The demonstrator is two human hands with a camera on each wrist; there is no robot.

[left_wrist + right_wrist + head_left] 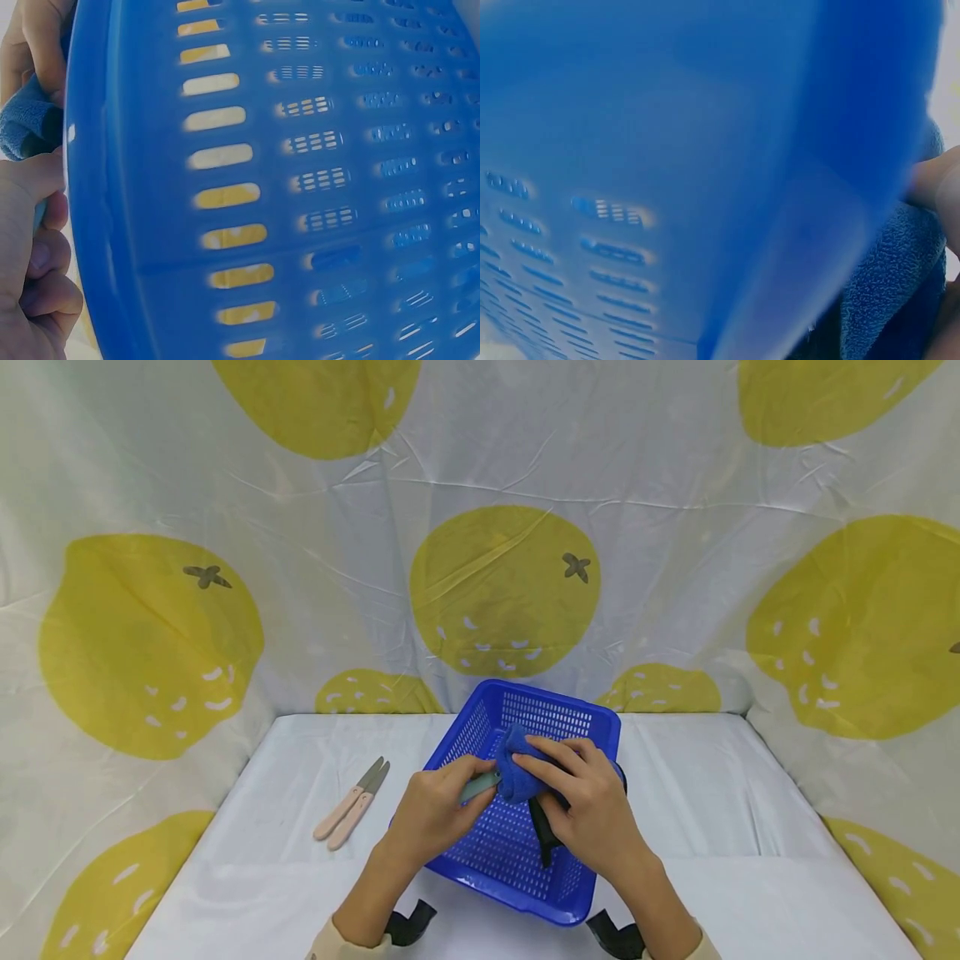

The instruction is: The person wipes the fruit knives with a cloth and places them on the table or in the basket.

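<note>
**Beige sleeves [347, 941] nearest us, blue cloth [517, 774] held above a blue basket [498, 847]**

We saw curved black pieces [411, 924] beside the wrists at the bottom edge. Beyond them, the left hand [433, 803] had its fingers curled in, with a grey-green handle [478, 786] pinched between thumb and fingertips. We found the inner end of that handle meeting the blue cloth, which lay bunched over the middle of the basket. The right hand [597, 807] gripped the cloth, its fingers bent across the top and its thumb underneath. Below the cloth we noticed a slim dark object [544, 835], perhaps another handle, though the right hand covered much of it.

The basket stood slightly turned on the white-covered desk [720, 793], and in both wrist views we looked at its slotted wall from close by. To its left we saw two knives [353, 797] with pink handles, side by side, their blades pointing away from us. Behind the desk hung a lemon-print curtain [675, 568].
</note>
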